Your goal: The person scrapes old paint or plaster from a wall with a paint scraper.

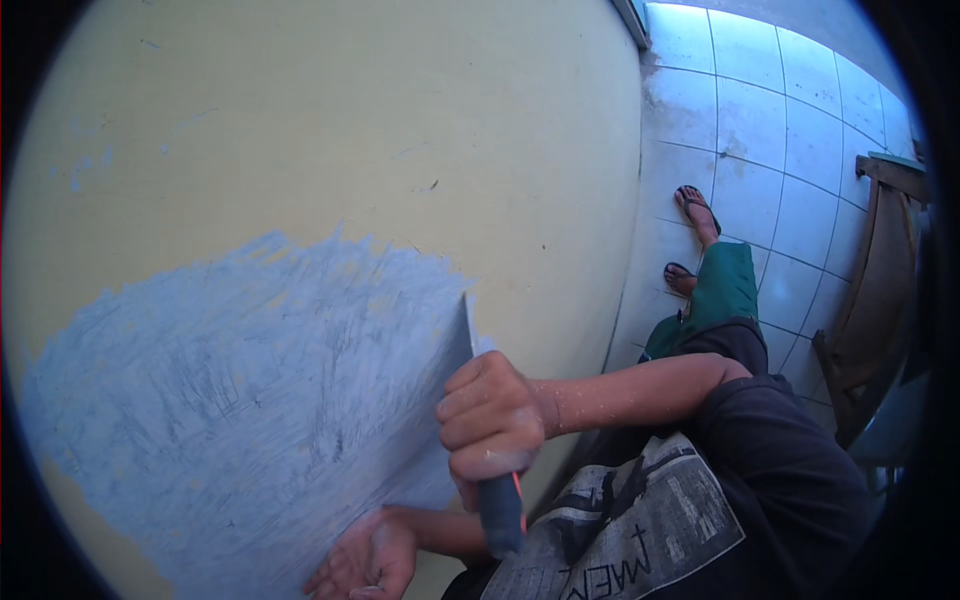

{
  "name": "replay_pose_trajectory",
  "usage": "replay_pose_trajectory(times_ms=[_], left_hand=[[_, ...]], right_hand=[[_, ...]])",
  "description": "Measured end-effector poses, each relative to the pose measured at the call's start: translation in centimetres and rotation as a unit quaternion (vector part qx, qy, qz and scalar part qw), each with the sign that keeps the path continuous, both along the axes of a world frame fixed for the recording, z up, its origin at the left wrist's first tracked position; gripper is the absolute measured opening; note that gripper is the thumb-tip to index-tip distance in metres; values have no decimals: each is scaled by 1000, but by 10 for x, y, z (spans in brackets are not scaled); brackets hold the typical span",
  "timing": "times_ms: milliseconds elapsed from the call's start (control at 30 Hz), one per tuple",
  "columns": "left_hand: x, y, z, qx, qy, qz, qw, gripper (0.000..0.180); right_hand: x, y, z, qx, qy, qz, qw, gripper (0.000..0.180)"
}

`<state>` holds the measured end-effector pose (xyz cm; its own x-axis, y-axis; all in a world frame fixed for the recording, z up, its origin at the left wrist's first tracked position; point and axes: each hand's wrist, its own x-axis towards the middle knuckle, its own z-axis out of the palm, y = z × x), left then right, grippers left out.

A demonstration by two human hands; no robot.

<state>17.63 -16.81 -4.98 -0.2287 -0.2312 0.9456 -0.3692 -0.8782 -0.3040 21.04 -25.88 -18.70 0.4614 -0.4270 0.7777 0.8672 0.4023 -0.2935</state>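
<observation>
My right hand (492,415) is closed in a fist around a scraper (502,515). Its dark handle with a red-orange strip sticks out below the fist, and its thin metal blade points up, at the edge of a scraped grey-blue patch (250,390) on the wall. Around that patch the wall (400,130) is coated in yellowish paint. Pale specks dot my right forearm. Lower down, beside the patch, my left hand (365,560) has its palm turned up and its fingers loosely apart, with nothing in it. Whether it touches the wall I cannot tell.
White floor tiles (750,110) run along the wall's base at the upper right. My feet in dark flip-flops (697,208) stand close to the wall. A brown wooden piece of furniture (870,290) is at the far right.
</observation>
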Motion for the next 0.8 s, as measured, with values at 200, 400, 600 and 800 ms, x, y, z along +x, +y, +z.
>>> replay_pose_trajectory(times_ms=[200,400,600,800], left_hand=[[-8,7,4,14,22,10,1000,66],[-47,68,30,149,174,-36,973,54],[-9,10,5,34,69,-26,997,50],[-11,13,6,12,29,29,999,67]], right_hand=[[2,2,-14,-34,-9,-1,999,38],[2,-1,-13,-28,2,-7,1000,42],[-3,0,-8,-31,2,40,999,27],[-4,-10,-7,-43,11,43,998,23]])
